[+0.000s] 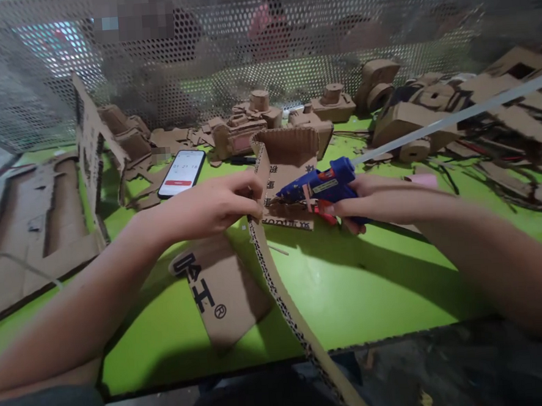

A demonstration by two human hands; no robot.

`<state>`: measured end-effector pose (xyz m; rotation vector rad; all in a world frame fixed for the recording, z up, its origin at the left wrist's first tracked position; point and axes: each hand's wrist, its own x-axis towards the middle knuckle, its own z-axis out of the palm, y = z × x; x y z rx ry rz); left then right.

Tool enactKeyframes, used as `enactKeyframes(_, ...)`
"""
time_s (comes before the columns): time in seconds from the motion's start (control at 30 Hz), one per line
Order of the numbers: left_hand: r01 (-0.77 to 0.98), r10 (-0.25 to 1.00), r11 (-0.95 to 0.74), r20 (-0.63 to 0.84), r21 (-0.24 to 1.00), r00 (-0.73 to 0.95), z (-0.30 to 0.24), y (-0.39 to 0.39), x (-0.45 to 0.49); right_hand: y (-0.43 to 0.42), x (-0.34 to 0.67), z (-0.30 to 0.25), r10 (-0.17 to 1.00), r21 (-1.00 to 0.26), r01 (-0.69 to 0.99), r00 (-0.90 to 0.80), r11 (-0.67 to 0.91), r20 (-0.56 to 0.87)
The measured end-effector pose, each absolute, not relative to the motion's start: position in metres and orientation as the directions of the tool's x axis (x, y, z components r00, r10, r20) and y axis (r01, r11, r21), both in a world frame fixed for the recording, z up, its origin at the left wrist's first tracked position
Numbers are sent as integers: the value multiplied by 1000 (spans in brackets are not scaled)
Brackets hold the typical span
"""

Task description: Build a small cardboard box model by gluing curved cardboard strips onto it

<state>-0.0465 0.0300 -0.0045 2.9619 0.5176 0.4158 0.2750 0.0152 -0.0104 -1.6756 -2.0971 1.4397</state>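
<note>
My left hand (216,203) pinches the top end of a long curved strip of corrugated cardboard (286,306), which hangs down past the green table's front edge. My right hand (381,199) is shut around a blue hot glue gun (320,184) with a red trigger. A long translucent glue stick (453,115) runs from the back of the gun toward the upper right. The gun's nozzle points left, close to a folded cardboard box-like piece (287,165) standing between my hands. Below my left hand, a flat cardboard piece with black print (221,292) lies on the table.
A smartphone (180,173) with a lit screen lies on the green table (340,284) left of the box-like piece. Several cardboard models (257,121) and scraps stand along the back, against a perforated metal screen (261,38). Large cut cardboard sheets (33,223) lie at the left.
</note>
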Motion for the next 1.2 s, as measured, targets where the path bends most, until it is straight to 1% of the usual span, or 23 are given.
enactKeyframes(0.07,317,350,-934,252,163,902,-6,31,-46,16,273,-13,810,-697,716,-382,-45,-445)
enactKeyframes(0.23,312,347,-936,271,165,898,-8,32,-46,9,265,-4,820,-609,791,-314,-52,-479)
enactKeyframes(0.37,346,373,-927,252,146,893,-7,31,-45,3,260,-1,823,-607,795,-344,-2,-453)
enactKeyframes(0.57,338,361,-932,267,128,894,-4,29,-44,2,261,-2,829,-539,842,-295,-10,-476)
enactKeyframes(0.73,359,397,-915,250,183,883,-3,30,-45,1,262,-1,835,-543,838,-333,49,-438)
enactKeyframes(0.93,340,374,-926,263,165,889,-3,31,-45,-1,262,2,832,-534,845,-272,-34,-484)
enactKeyframes(1.07,358,402,-912,257,203,879,-3,32,-45,0,263,-2,821,-546,835,-263,-70,-507)
enactKeyframes(1.13,351,403,-910,272,220,874,-4,33,-46,1,263,-5,820,-546,835,-265,-67,-507)
enactKeyframes(1.2,343,396,-913,282,222,874,-5,35,-47,0,262,-8,819,-576,817,-313,-26,-481)
